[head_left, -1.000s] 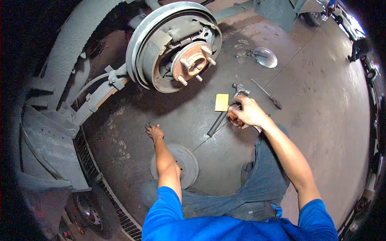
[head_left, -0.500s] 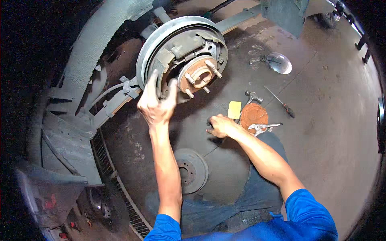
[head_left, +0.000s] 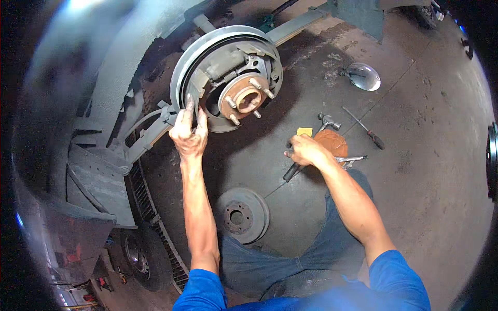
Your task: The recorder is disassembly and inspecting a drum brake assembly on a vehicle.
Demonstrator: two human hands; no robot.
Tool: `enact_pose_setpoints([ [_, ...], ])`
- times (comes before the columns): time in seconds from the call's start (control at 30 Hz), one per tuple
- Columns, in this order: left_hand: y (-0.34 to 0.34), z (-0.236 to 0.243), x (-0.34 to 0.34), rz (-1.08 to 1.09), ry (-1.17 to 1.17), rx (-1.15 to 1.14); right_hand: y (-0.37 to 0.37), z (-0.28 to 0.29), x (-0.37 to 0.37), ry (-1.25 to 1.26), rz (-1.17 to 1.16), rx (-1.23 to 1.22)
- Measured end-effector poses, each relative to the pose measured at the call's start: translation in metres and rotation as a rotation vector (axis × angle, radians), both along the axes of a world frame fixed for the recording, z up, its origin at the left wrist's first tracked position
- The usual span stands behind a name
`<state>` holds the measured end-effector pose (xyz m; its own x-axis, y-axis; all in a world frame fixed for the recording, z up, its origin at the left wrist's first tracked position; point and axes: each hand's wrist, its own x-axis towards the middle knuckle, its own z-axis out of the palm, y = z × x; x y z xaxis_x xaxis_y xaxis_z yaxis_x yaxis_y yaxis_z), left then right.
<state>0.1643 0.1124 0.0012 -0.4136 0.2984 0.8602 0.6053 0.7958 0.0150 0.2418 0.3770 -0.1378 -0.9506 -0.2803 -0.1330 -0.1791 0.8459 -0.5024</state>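
Note:
My left hand [head_left: 189, 132] is raised to the lower left of an exposed brake hub assembly [head_left: 244, 96], its fingers pinched on the edge of a curved brake shoe [head_left: 198, 84]. On the floor my right hand [head_left: 303, 149] is closed around the dark handle of a hammer [head_left: 329, 122]. Beside it lie a yellow card [head_left: 304, 130], an orange-brown round item [head_left: 332, 141] and silver locking pliers [head_left: 353, 158]. A screwdriver [head_left: 374, 137] lies to the right. A grey brake drum [head_left: 243, 217] rests between my forearms, near my legs.
The vehicle's grey underbody and wheel arch [head_left: 96, 135] fill the left, above a floor grate [head_left: 148, 199] and a wheel [head_left: 142, 254]. A shiny metal dish [head_left: 363, 76] lies behind the tools. Another wheel [head_left: 423, 18] is at the upper right.
My left hand has risen from near the floor to the hub assembly. My right hand has shifted left from the orange-brown item and pliers onto the hammer handle.

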Motion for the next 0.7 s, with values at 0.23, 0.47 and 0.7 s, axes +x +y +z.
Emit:
enact_pose_setpoints([
  [0.23,0.011,0.004,0.006,0.032,0.012,-0.042,0.035,0.012,0.006,-0.218,-0.101,-0.003],
  [0.47,0.008,0.006,0.002,0.033,-0.007,-0.077,0.034,-0.006,-0.006,-0.272,-0.011,0.022],
  [0.7,0.021,0.037,0.019,0.178,-0.19,-0.15,0.074,-0.051,-0.016,-0.154,-0.131,-0.204],
])
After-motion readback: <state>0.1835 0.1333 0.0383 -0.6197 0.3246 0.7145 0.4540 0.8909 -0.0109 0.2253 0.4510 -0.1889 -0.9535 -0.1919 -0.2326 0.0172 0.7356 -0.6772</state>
